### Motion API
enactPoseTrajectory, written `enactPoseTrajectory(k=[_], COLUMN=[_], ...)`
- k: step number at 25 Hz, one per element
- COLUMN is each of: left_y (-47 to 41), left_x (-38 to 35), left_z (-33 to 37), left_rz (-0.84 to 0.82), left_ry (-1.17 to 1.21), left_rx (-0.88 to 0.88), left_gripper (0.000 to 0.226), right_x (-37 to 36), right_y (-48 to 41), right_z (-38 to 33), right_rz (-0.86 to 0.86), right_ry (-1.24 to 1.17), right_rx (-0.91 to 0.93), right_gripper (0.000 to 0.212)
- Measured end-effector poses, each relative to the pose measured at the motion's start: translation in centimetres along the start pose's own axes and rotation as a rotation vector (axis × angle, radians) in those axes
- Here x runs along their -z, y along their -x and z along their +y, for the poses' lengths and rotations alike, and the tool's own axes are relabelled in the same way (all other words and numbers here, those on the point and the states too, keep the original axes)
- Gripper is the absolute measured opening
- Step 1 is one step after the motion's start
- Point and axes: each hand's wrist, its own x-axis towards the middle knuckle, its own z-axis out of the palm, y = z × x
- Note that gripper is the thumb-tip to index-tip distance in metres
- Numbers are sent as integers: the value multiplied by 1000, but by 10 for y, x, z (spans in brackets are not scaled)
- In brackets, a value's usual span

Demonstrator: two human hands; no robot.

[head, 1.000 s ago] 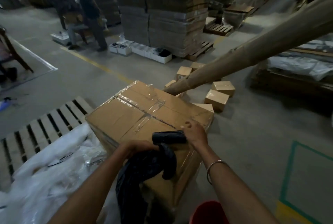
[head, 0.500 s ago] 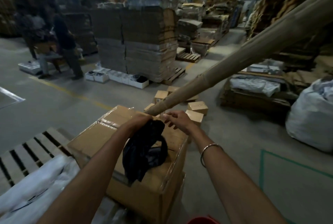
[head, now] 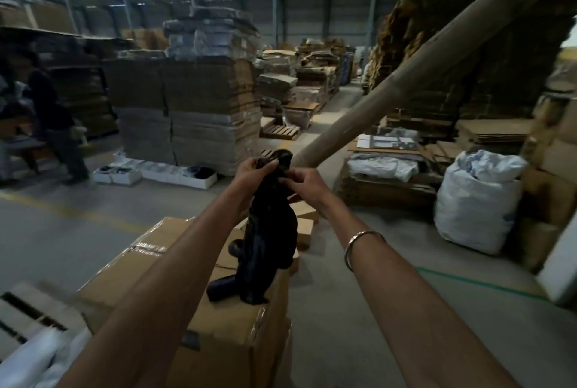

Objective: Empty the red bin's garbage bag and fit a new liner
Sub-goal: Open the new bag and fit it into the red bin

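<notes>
head view: warehouse floor, kinda dim
left hand (head: 249, 170): pinching top of black liner (head: 268, 231)
right hand (head: 304, 183): gripping the same bunched top
liner: hanging crumpled, bottom touching taped cardboard box (head: 150, 266)
white sack (head: 477, 203): stuffed with pale plastic, right side

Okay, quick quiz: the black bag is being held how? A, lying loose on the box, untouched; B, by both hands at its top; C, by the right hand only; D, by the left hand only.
B: the left hand and right hand both pinch the top of the black bag, which hangs down over the cardboard box.
</notes>
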Motion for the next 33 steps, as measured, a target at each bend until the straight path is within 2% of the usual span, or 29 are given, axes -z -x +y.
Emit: enactPoseTrajectory(k=[5,7,10,16,21,25,26,28,30,31,33], left_y=[43,59,82,109,126,128,127,129,130,131,132], left_x=[-61,-83,-115,-162,-169,-165,-165,-168,-171,-172,-176], left_z=[47,61,75,82,74,75,75,76,76,75,70], left_rz=[-87,-131,-156,-298,-417,-493,-520,-570,-572,-563,-498], left_ry=[-26,-22,-31,2,-55,-74,-62,-45,-52,-42,-13], left_rx=[-119,-138,-195,-210,-206,-131,-67,53,82,96,109], left_gripper=[42,34,11,10,27,69,71,60,46,45,48], right_x=[78,111,162,236,285,308,309,311,312,313,314], right_y=[54,75,109,181,238,270,275,281,285,289,297], right_z=[-31,-38,-46,-43,-32,-33,-34,-38,-39,-37,-30], right_rz=[227,320,426,519,637,634,631,654,634,588,446], right_ry=[9,34,121,90,163,152,130,91,-9,-48,5], right_rx=[70,88,98,83,53,-11,-26,-59,-165,-236,-396], right_gripper=[17,16,17,18,28,31,32,42,56,58,46])
